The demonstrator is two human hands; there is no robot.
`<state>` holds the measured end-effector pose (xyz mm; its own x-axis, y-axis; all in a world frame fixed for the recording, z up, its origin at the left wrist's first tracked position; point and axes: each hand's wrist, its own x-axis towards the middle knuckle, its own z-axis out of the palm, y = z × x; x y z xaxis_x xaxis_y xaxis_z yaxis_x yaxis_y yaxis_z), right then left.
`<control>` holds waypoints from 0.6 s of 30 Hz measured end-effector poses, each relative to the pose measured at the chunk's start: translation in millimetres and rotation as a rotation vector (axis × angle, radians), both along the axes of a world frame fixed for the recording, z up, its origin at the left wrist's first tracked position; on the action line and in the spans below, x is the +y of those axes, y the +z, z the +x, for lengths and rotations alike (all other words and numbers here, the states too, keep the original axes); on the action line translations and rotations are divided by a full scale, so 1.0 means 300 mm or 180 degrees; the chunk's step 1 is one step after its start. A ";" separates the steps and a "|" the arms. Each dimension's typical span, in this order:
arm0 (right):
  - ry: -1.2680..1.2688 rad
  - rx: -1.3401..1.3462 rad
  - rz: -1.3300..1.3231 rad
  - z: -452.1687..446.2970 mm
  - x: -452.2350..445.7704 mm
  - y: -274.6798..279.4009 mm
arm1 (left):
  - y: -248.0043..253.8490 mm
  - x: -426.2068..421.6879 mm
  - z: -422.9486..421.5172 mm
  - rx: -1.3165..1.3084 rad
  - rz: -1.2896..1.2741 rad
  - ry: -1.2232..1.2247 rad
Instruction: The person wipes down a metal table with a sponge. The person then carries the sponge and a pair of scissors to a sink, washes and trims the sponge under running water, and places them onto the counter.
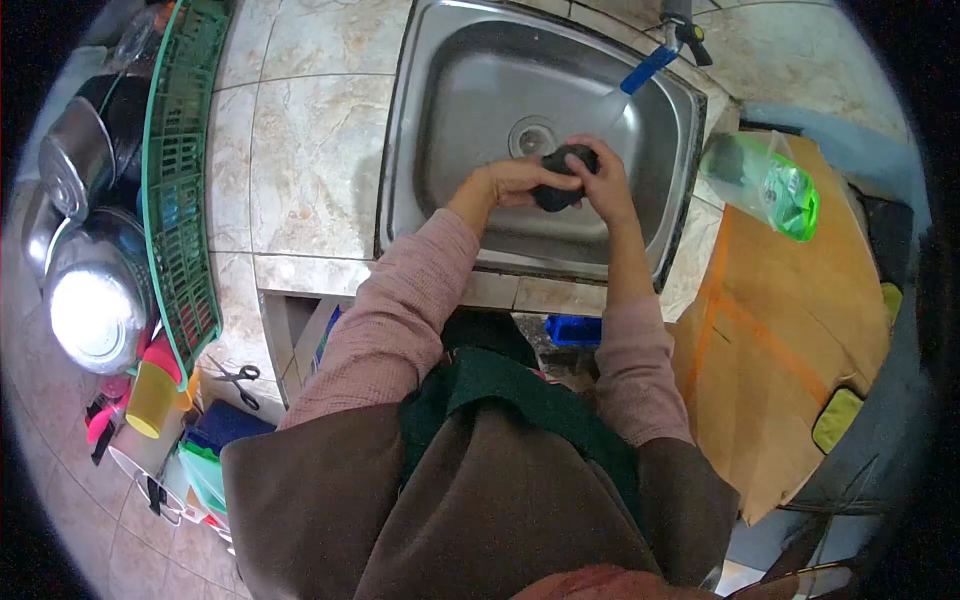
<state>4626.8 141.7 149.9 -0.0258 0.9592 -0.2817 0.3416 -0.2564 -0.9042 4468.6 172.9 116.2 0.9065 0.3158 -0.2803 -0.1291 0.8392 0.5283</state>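
Observation:
Over the steel sink [455, 130], both hands hold a dark, almost black, rounded object [556, 196] about the size of a fist. Its exact kind does not show. My left hand [515, 182] grips it from the left, with the thumb across its front. My right hand [604, 180] is closed around its upper right side. Water runs from the blue tap spout [648, 70] down toward the right hand. The round drain [531, 137] lies just behind the hands, and part of the object is hidden by the fingers.
Tiled counter [320, 170] borders the sink. On the left, a green plastic rack [180, 200] stands beside metal pots [98, 290], a yellow cup [150, 398] and scissors [238, 380]. To the right are a green-and-clear plastic pouch [785, 195] and brown cardboard [800, 320].

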 end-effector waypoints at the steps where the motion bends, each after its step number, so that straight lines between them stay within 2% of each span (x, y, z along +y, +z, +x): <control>1: 0.0025 0.0019 0.0004 0.003 0.013 -0.035 | -0.002 0.002 0.004 0.0134 -0.0069 0.0055; 3: -0.0722 0.1846 -0.1079 -0.013 0.033 -0.069 | 0.002 0.012 0.008 0.0271 -0.0337 0.0001; 5: -0.0664 0.2075 -0.1116 -0.040 0.061 -0.067 | 0.020 0.004 0.025 0.0373 -0.0926 -0.0036; 6: -0.0646 0.2295 -0.1152 -0.062 0.073 -0.046 | 0.017 0.000 0.026 0.0374 -0.0944 -0.0007; 10: -0.0308 0.1953 -0.0729 -0.080 0.126 -0.031 | -0.011 0.010 0.034 0.0584 -0.0764 -0.0029; 12: -0.0417 0.1996 -0.0819 -0.082 0.151 -0.037 | 0.000 0.013 0.035 0.0580 -0.0676 -0.0126; 14: -0.0531 0.2046 -0.0902 -0.088 0.165 -0.033 | 0.041 0.007 0.031 0.1026 -0.0213 0.0265; 18: -0.0538 0.1728 -0.0987 -0.093 0.187 -0.031 | -0.001 -0.011 0.048 0.0990 0.0071 0.0412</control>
